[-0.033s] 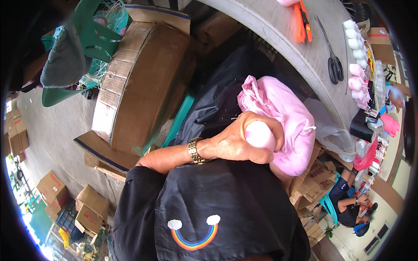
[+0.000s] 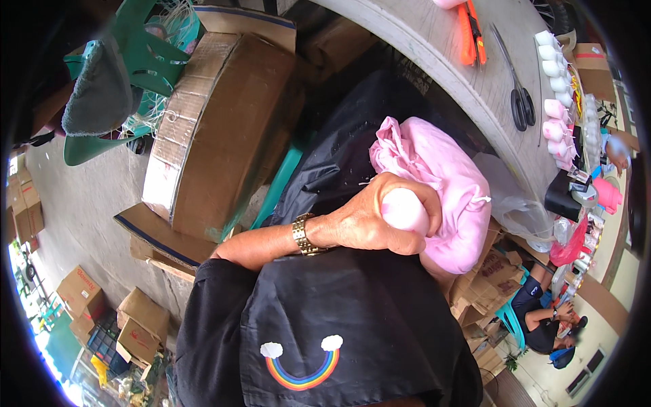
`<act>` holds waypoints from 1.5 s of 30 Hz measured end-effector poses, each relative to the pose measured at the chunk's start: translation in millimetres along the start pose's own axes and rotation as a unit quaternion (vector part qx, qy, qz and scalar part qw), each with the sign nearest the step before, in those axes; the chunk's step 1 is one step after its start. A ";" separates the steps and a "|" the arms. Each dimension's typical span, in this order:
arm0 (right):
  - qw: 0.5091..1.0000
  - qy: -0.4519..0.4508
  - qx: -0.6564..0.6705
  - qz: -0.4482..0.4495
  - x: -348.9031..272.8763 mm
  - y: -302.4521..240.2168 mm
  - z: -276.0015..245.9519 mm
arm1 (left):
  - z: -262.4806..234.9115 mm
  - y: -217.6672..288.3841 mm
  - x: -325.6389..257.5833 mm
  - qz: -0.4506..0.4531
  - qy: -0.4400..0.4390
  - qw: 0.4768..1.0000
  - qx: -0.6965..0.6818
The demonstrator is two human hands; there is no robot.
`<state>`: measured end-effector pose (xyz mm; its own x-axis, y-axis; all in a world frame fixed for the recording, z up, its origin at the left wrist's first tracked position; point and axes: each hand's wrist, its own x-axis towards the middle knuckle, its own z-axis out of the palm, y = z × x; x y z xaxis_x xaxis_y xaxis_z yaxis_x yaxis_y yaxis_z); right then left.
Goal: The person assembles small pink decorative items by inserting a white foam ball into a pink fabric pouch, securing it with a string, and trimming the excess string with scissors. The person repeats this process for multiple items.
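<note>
My left hand [image 2: 366, 216], with a gold watch [image 2: 303, 234] at its wrist, is closed around a smooth, pale pink candle [image 2: 405, 210]. One rounded end of the candle shows between thumb and fingers. Right beside it, a bunched pink cloth [image 2: 451, 159] touches the hand and drapes over my right forearm. The cloth hides my right hand, so its fingers cannot be seen. Below both lies the black apron [image 2: 339, 292] with a rainbow and clouds on it.
On the curved table [image 2: 434, 41] lie an orange cutter [image 2: 468, 34], black-handled scissors [image 2: 519, 102] and rows of white and pink candles [image 2: 557, 129]. A tall cardboard box [image 2: 230, 129] stands to my left. Another person [image 2: 539, 315] sits at the far right.
</note>
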<state>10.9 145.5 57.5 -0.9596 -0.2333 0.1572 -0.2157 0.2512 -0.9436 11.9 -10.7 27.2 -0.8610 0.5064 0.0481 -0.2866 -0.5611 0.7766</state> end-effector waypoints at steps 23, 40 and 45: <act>0.999 -0.040 0.000 0.023 -4.1 6.3 5.5 | -7.1 4.9 -6.3 0.036 -0.026 0.995 -0.085; 0.994 -0.076 -0.048 0.057 -8.9 19.8 8.9 | -11.9 -12.0 -5.6 0.013 -0.078 0.997 -0.023; 0.993 -0.084 -0.062 0.058 -8.4 22.8 9.9 | -12.9 -15.7 -5.0 -0.005 -0.089 0.995 -0.040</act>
<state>15.8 143.9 31.8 -0.9379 -0.3467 -0.0119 -0.1356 0.3978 -0.9074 15.2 -12.9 6.7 -0.7718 0.6162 0.1570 -0.3337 -0.6027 0.7248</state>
